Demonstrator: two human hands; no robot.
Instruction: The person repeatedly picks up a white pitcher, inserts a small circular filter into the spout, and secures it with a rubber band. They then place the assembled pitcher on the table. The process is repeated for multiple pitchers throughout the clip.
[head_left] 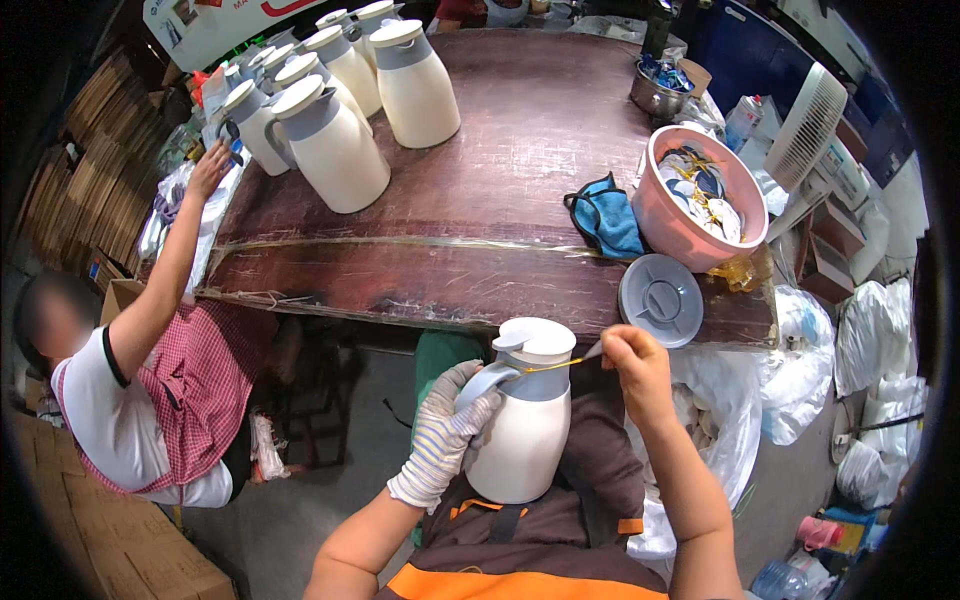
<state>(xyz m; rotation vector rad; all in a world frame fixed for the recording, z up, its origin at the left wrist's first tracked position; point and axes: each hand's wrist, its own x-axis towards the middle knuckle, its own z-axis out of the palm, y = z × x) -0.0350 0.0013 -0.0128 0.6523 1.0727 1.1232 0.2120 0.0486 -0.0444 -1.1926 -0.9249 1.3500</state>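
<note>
The left hand [440, 435], wrapped round the handle [484, 384], is apparently steadying the jug [520, 445] before the tabletop [530, 150] while the nearly closed right hand [637, 368] is pinching a taut yellow cord [550, 366].

1. Jug [520, 440]: sitting before the wearer's body, at the near side of the bench [530, 190].
2. Left hand [445, 435]: gripping at jug's left, on its handle. Right hand [637, 370]: holding to the right of the jug's neck, cord [545, 368] running between.
3. Other jugs [335, 165]: standing clustered on bench, far left.
4. Tub [690, 225]: standing on bench, right side, tags [700, 190] lying inside.
5. Cloth item [607, 218]: lying just left of tub.
6. Round lid [660, 300]: lying before tub, at near edge.
7. Metal bowl [660, 98]: standing behind tub.
8. Fan [810, 130]: standing right of tub.
9. Co-worker [140, 420]: sitting left of bench, cardboard stack [100, 160] standing behind.
</note>
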